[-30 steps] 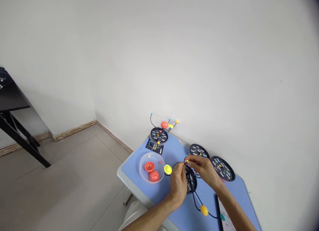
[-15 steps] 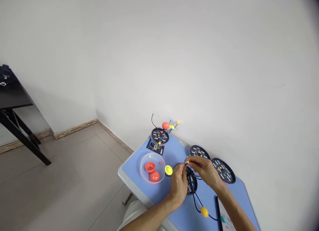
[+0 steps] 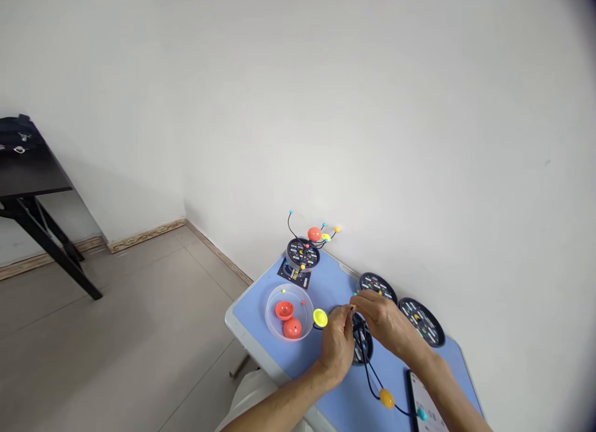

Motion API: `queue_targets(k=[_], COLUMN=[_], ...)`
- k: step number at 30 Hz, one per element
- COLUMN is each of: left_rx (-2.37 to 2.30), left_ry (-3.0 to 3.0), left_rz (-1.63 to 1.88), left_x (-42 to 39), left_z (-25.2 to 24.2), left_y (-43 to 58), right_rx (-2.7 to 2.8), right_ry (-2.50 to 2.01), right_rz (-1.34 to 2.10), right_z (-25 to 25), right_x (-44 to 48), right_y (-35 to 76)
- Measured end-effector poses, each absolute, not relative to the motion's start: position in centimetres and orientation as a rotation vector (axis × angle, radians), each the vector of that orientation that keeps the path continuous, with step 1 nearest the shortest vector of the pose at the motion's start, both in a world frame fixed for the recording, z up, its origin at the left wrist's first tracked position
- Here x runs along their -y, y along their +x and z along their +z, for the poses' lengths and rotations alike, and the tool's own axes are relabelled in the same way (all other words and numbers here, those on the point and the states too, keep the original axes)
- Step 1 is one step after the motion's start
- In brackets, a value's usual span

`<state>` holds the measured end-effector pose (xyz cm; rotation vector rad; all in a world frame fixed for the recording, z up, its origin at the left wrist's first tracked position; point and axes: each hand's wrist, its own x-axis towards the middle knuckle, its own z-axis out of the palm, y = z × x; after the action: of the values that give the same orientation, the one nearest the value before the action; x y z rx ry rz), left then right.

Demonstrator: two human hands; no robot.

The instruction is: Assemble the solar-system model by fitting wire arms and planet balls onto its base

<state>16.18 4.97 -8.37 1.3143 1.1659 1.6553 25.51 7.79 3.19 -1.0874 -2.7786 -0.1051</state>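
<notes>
My left hand is closed in a pinch on the thin black rod of a solar system model; the rod's tip is mostly hidden by the fingers. My right hand pinches a small yellow ball against that tip. Below both hands lies the model's round black base, partly covered. From it, black rods reach toward me, bearing an orange-yellow ball and a teal ball. A yellow ringed ball sticks out just left of my left hand.
A clear round tub holds two red half-shells and tiny balls. Behind it stands another solar system model on a dark card. Two black printed discs lie by the wall. A phone-like timer sits at the right on the blue table.
My hands have drawn closer together, and the right fingers now cover more of the yellow ball. The whole view has shifted slightly.
</notes>
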Motion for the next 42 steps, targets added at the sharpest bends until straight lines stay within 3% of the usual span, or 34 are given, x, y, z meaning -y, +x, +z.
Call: queue_targets(k=[13, 42], left_rx=[-1.236, -1.209], left_ry=[1.368, 1.424], left_rz=[1.672, 1.714], left_x=[-5.3, -4.9], left_z=[-8.9, -8.2], left_y=[16.4, 16.0], right_rx=[2.874, 2.856], right_ry=[-1.14, -1.436], right_rz=[-0.392, -0.38], right_z=[3.7, 4.0], right_x=[-7.1, -5.9], right_y=[24.4, 23.5])
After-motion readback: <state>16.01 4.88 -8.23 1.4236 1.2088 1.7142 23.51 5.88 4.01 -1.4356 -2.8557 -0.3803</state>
